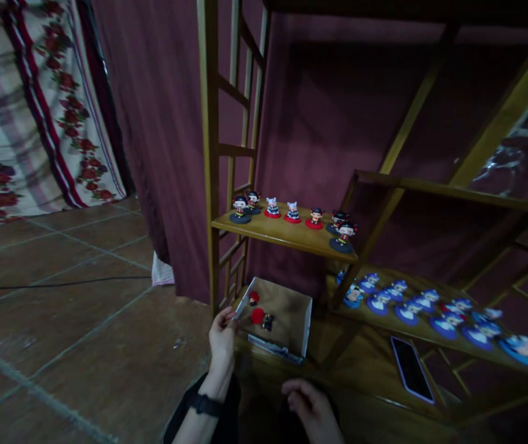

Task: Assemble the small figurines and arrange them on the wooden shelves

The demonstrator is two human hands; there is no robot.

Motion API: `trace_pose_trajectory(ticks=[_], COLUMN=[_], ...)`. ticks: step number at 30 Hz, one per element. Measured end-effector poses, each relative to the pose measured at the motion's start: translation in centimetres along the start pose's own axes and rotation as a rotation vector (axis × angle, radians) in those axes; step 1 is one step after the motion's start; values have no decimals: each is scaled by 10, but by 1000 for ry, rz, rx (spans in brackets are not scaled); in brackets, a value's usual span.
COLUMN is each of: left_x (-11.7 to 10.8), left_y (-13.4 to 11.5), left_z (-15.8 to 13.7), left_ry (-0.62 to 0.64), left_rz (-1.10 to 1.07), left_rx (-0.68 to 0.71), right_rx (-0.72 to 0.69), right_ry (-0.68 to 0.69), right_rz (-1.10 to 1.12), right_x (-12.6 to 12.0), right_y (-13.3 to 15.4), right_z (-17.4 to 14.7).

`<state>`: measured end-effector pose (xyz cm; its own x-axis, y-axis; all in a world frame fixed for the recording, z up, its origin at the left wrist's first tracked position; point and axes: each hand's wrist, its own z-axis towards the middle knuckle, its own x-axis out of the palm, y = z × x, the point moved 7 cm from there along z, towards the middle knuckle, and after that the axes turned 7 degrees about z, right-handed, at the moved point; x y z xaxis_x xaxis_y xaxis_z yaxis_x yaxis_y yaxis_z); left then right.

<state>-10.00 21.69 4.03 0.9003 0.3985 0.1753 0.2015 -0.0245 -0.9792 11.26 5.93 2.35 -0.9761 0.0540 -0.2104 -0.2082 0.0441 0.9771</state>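
Note:
My left hand (pixel 222 336), with a dark band on its wrist, grips the left edge of a shallow open cardboard box (pixel 307 324). Inside the box lie a small dark figurine (pixel 268 321), a round red piece (pixel 257 316) and a small red-and-black piece (pixel 253 298). My right hand (pixel 310 408) is in front of the box, apart from it. Its fingers are curled together, and whatever they may hold is hidden.
Above the box, a wooden shelf (pixel 282 232) bears several figurines on red and dark bases. To the right, a lower shelf carries several blue-based figurines (pixel 408 310). A phone (pixel 412 369) lies below them. A wooden post (pixel 208 154) rises at left beside a purple curtain (pixel 162 135).

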Motion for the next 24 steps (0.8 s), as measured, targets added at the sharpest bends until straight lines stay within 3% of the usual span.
trace_pose_trajectory(ticks=[6,10,18,24], left_x=[28,37,37,35], left_y=[17,30,44,49], left_z=[23,40,53,57], left_ry=[71,126,248,234], left_rz=[-42,-23,-65,-108], left_rx=[-123,-135,-248,-335], right_rx=[-150,-138,-78,-52], right_ry=[-132,-154,-123,-101], right_rz=[-26,-159,-416,-466], right_x=[-6,2,39,76], right_y=[5,-6,-17,-35], right_z=[92,156,266,308])
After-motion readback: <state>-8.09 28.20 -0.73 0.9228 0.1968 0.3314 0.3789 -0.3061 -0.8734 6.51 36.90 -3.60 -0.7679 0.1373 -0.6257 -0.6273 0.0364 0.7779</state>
